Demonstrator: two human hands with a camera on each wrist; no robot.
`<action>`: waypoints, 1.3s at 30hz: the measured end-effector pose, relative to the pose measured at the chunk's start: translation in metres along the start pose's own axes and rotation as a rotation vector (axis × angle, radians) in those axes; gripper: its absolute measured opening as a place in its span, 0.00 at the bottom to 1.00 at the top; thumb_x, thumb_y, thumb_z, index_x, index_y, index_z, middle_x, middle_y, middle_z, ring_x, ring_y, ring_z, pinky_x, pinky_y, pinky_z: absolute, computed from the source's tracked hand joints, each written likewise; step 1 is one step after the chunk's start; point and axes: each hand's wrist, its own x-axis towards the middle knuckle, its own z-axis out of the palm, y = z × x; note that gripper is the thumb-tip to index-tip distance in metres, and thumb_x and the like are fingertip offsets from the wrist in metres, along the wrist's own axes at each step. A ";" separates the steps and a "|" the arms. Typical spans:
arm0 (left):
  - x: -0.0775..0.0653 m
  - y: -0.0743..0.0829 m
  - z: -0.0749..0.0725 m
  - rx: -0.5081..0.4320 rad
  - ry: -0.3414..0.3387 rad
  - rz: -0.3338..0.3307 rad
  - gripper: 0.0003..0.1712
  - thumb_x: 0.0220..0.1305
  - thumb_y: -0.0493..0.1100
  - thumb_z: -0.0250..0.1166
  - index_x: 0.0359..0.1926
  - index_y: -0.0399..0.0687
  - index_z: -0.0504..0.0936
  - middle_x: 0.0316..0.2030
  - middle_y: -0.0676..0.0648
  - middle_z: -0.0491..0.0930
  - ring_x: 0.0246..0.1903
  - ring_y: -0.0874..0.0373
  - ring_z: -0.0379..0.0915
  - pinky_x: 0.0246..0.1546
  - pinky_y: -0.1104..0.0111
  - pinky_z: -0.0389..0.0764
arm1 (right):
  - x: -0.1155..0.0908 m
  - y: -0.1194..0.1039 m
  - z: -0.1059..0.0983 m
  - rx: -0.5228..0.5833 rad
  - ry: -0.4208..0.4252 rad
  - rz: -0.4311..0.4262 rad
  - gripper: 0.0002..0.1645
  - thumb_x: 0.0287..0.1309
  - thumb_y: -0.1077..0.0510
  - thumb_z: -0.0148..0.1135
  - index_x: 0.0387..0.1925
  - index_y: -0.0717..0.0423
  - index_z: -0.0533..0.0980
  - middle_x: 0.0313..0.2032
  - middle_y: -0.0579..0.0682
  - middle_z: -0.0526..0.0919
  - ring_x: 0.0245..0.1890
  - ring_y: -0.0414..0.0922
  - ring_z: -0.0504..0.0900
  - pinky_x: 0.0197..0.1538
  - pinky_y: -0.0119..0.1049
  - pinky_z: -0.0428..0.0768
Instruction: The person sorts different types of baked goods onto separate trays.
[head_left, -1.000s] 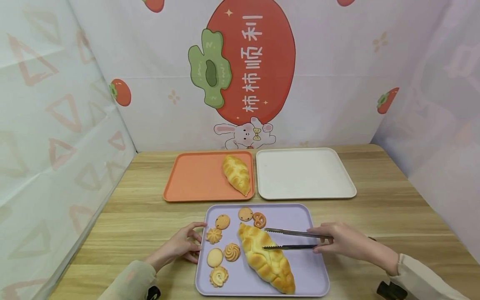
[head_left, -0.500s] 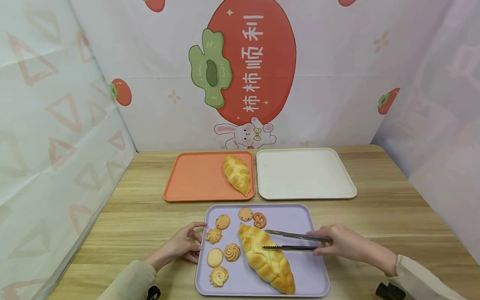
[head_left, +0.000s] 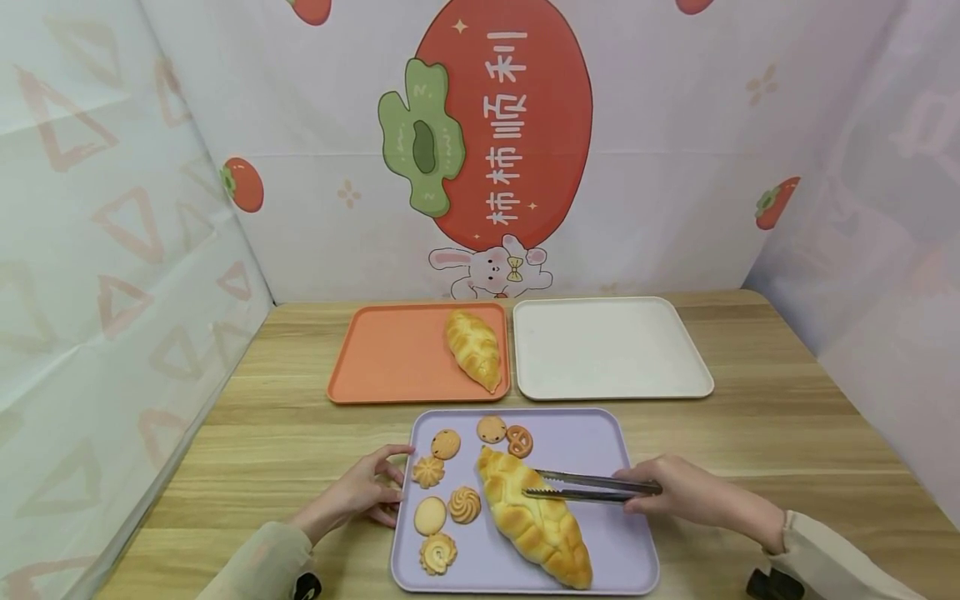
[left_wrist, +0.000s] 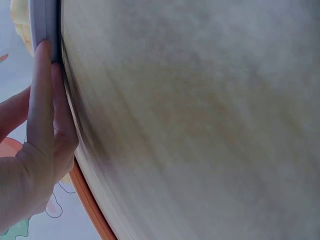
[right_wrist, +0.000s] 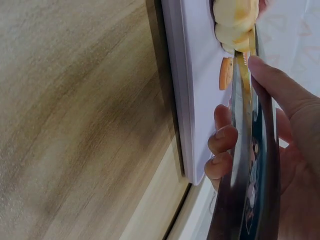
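Observation:
My right hand point(head_left: 678, 492) grips a pair of metal tongs point(head_left: 592, 480), thumb along one arm and fingers curled round the other, as the right wrist view shows. The tongs' serrated tips reach over a big braided bread point(head_left: 536, 521) on a lilac tray point(head_left: 630, 550); one arm overlaps its top, the other lies by its far right side. My left hand point(head_left: 367, 483) is at the tray's left side; in the left wrist view its extended fingers point(left_wrist: 42, 100) touch the outer rim. Left of the bread lie several cookies, including a swirled cookie point(head_left: 464, 505), and a pretzel point(head_left: 519, 441) lies behind it.
Behind the lilac tray, an orange tray point(head_left: 397, 354) bears a smaller braided bread point(head_left: 474, 350) at its right end. Beside it on the right lies a white tray point(head_left: 607, 350) with nothing on it. A printed cloth point(head_left: 637, 208) hangs behind the wooden table point(head_left: 262, 417).
The tongs' arms have drawn closer together, the far one moving toward the bread. My right hand has shifted slightly nearer to me. My left hand, the trays and the bread stay in place.

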 end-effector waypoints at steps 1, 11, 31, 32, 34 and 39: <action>0.000 0.000 0.000 0.000 0.001 0.001 0.36 0.49 0.20 0.55 0.61 0.34 0.55 0.33 0.40 0.66 0.21 0.55 0.73 0.21 0.58 0.83 | 0.000 0.000 0.000 -0.013 0.008 -0.009 0.26 0.50 0.46 0.58 0.42 0.63 0.78 0.38 0.54 0.82 0.36 0.34 0.77 0.36 0.31 0.81; 0.000 -0.001 0.000 0.007 0.005 0.004 0.36 0.49 0.20 0.55 0.61 0.34 0.55 0.33 0.40 0.66 0.21 0.55 0.73 0.20 0.58 0.83 | -0.003 0.001 0.004 -0.029 0.088 -0.064 0.22 0.54 0.49 0.56 0.42 0.64 0.78 0.34 0.47 0.82 0.31 0.29 0.75 0.29 0.27 0.79; 0.000 -0.003 0.000 -0.004 -0.013 0.017 0.37 0.49 0.21 0.55 0.61 0.33 0.54 0.33 0.40 0.66 0.21 0.54 0.73 0.21 0.58 0.83 | -0.003 0.000 0.007 -0.080 0.184 -0.134 0.17 0.54 0.52 0.57 0.40 0.61 0.79 0.33 0.45 0.82 0.33 0.32 0.78 0.31 0.28 0.81; 0.000 -0.003 0.000 -0.002 -0.013 0.018 0.37 0.49 0.21 0.55 0.61 0.33 0.54 0.33 0.40 0.66 0.21 0.54 0.73 0.21 0.58 0.83 | -0.003 0.000 0.006 -0.074 0.188 -0.138 0.17 0.54 0.53 0.57 0.40 0.61 0.79 0.33 0.45 0.82 0.32 0.32 0.77 0.31 0.28 0.81; 0.000 -0.003 -0.001 0.000 -0.013 0.018 0.37 0.50 0.21 0.55 0.61 0.34 0.54 0.33 0.40 0.66 0.21 0.54 0.73 0.21 0.58 0.83 | -0.002 0.000 0.006 -0.071 0.200 -0.146 0.17 0.53 0.53 0.57 0.39 0.61 0.79 0.33 0.45 0.83 0.32 0.32 0.78 0.31 0.27 0.81; 0.000 -0.004 -0.001 0.004 -0.010 0.016 0.37 0.50 0.21 0.55 0.62 0.34 0.54 0.34 0.39 0.66 0.21 0.54 0.73 0.20 0.58 0.83 | 0.001 -0.001 0.003 -0.079 0.221 -0.155 0.17 0.53 0.53 0.57 0.39 0.61 0.79 0.33 0.46 0.83 0.33 0.32 0.78 0.31 0.26 0.81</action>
